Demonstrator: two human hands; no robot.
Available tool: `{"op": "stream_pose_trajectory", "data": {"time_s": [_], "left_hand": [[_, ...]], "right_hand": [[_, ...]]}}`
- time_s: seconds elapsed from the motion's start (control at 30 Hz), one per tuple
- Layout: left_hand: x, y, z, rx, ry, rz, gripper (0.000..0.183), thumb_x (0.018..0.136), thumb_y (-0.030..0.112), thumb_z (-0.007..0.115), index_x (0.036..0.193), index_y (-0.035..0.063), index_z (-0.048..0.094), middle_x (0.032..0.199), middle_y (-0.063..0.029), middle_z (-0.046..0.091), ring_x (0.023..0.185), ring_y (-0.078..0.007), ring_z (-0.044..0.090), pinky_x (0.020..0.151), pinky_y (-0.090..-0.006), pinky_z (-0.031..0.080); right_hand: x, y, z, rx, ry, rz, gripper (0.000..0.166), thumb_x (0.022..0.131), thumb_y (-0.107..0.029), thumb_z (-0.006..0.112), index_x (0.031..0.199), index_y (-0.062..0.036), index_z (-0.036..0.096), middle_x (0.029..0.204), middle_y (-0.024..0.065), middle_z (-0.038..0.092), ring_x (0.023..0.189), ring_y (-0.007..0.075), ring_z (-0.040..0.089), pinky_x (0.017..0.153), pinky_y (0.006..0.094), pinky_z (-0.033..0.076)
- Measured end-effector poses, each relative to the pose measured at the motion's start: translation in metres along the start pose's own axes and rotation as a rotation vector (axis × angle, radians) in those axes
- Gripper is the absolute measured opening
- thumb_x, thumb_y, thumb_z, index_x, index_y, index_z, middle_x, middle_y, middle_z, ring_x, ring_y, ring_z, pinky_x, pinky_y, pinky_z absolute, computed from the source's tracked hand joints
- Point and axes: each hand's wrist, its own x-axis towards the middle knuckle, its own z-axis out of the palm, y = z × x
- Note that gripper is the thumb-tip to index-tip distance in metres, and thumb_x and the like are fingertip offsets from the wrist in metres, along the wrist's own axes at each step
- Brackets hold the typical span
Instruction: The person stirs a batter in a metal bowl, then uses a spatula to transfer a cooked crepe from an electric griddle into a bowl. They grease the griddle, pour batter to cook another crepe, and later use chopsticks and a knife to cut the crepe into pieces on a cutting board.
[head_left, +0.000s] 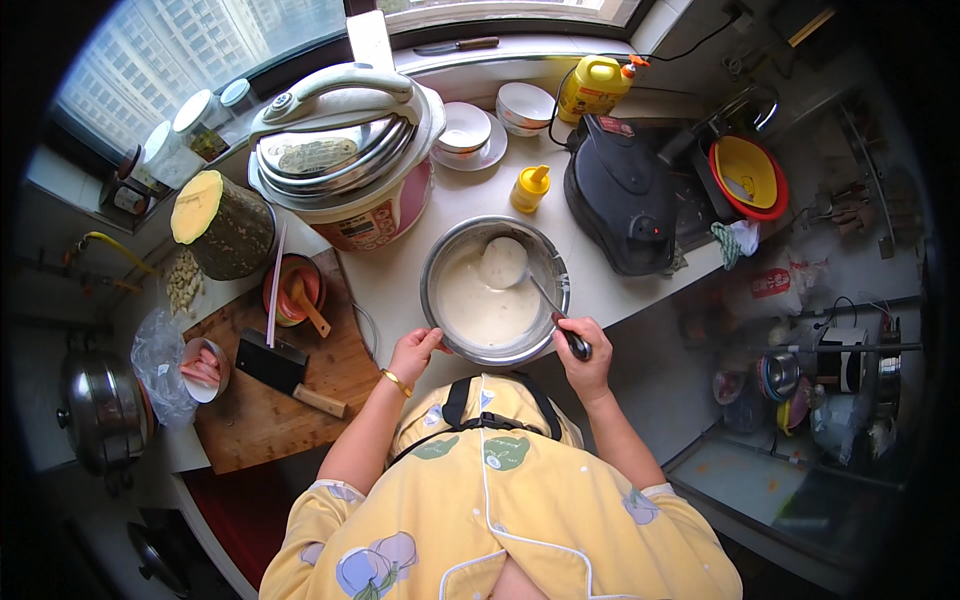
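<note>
A stainless steel bowl (429, 289) of pale, creamy batter (480, 319) stands at the counter's front edge before me. My right hand (586, 364) grips the black handle of a metal ladle (504, 264). The ladle's round head rests in the batter, coated with it, towards the far side of the bowl. At the near left rim, my left hand (417, 352) holds the bowl between thumb and fingers; some fingertips are hidden by the rim. Beyond the bowl is a small yellow squeeze bottle (530, 190). To its right sits a closed black electric griddle (616, 191) with a lit red light.
A cleaver (274, 361) lies on the wooden cutting board (300, 427) at left, near a red bowl (300, 264) with a wooden-handled tool. Behind are an electric pressure cooker (375, 214), a cut winter squash (232, 232) and white bowls (463, 126). A sink with basins (746, 176) is right.
</note>
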Motion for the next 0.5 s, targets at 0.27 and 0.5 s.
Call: {"op": "stream_pose_trajectory", "data": {"time_s": [0.27, 0.5], "left_hand": [[0.004, -0.003, 0.000, 0.018, -0.014, 0.030, 0.027, 0.092, 0.034, 0.054, 0.086, 0.0085, 0.057, 0.077, -0.0048, 0.067, 0.042, -0.0024, 0.033, 0.038, -0.0175, 0.026], [0.001, 0.000, 0.001, -0.011, -0.001, 0.013, 0.027, 0.090, 0.032, 0.056, 0.087, 0.0058, 0.062, 0.076, -0.0029, 0.067, 0.049, -0.0022, 0.033, 0.045, -0.0187, 0.027]], "right_hand": [[0.001, -0.002, 0.016, -0.072, -0.119, -0.053, 0.020, 0.070, 0.000, 0.070, 0.088, -0.0053, 0.062, 0.074, 0.0097, 0.059, 0.065, 0.0237, 0.058, 0.058, 0.0313, 0.046], [-0.023, 0.004, 0.023, 0.492, -0.009, 0.512, 0.017, 0.077, -0.001, 0.067, 0.092, -0.0025, 0.061, 0.079, 0.0056, 0.062, 0.059, 0.0112, 0.057, 0.054, 0.0225, 0.047]]}}
